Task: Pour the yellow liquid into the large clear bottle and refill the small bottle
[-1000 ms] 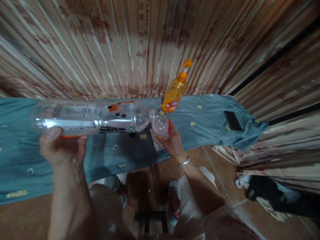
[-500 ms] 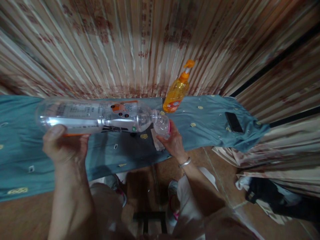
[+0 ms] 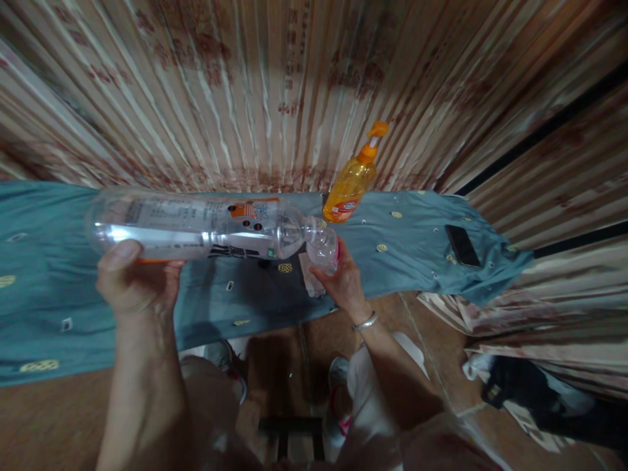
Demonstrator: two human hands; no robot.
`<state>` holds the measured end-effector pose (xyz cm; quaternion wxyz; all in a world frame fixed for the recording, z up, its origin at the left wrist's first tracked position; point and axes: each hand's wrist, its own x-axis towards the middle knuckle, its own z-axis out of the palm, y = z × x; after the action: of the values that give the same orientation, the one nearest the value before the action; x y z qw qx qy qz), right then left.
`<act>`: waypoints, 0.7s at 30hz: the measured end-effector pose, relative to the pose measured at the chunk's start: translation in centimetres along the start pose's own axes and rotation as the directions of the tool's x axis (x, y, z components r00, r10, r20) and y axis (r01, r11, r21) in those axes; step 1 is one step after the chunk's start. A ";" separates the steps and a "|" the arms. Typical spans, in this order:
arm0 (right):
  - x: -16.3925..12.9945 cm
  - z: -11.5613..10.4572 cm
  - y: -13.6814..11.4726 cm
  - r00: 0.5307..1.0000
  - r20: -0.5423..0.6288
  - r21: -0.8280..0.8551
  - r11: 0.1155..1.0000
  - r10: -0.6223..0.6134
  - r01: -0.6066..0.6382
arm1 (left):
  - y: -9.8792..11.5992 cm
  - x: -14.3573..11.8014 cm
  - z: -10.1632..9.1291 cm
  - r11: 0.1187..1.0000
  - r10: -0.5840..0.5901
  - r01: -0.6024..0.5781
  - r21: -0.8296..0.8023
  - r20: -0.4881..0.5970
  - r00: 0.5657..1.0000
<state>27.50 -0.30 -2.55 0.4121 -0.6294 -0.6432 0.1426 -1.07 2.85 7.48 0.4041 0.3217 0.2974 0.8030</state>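
A large clear plastic bottle (image 3: 196,226) with a printed label lies sideways in the air above the cloth, its neck pointing right. Near its base, my left hand (image 3: 140,278) is wrapped round it from below, thumb on the near side. My right hand (image 3: 343,278) is closed on a small clear plastic cup (image 3: 322,250) with a pink edge on its right side. The bottle's mouth meets the cup's left end; whether it reaches inside I cannot tell. Below the cup, a folded pale cloth or tissue (image 3: 311,278) lies on the tabletop.
An orange pump bottle (image 3: 348,190) stands behind the cup on the blue-green patterned tablecloth (image 3: 402,261). Toward the right end lies a black phone (image 3: 462,246). Pleated curtains (image 3: 265,98) hang along the back. A dark stool (image 3: 290,426) is at the bottom.
The big bottle and both hands appear slightly farther right, as does the scene behind them. Both grips stay the same, and the bottle's mouth is still at the cup.
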 end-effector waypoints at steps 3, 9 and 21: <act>0.0 0.0 0.0 1.000 0.004 0.008 1.000 0.013 -0.013 | -0.1 0.1 -0.1 1.000 0.014 -0.014 0.001 -0.005 1.000; 0.0 0.1 0.2 1.000 0.002 0.008 1.000 0.005 -0.005 | -0.3 0.2 -0.2 1.000 0.012 -0.011 0.013 -0.034 0.999; 0.0 0.0 0.1 1.000 0.003 0.005 1.000 0.015 -0.015 | -0.6 0.5 -0.9 1.000 0.030 -0.030 0.002 0.004 1.000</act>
<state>27.57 -0.26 -2.58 0.4118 -0.6328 -0.6388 0.1483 -1.68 3.37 6.59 0.3922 0.3281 0.2928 0.8079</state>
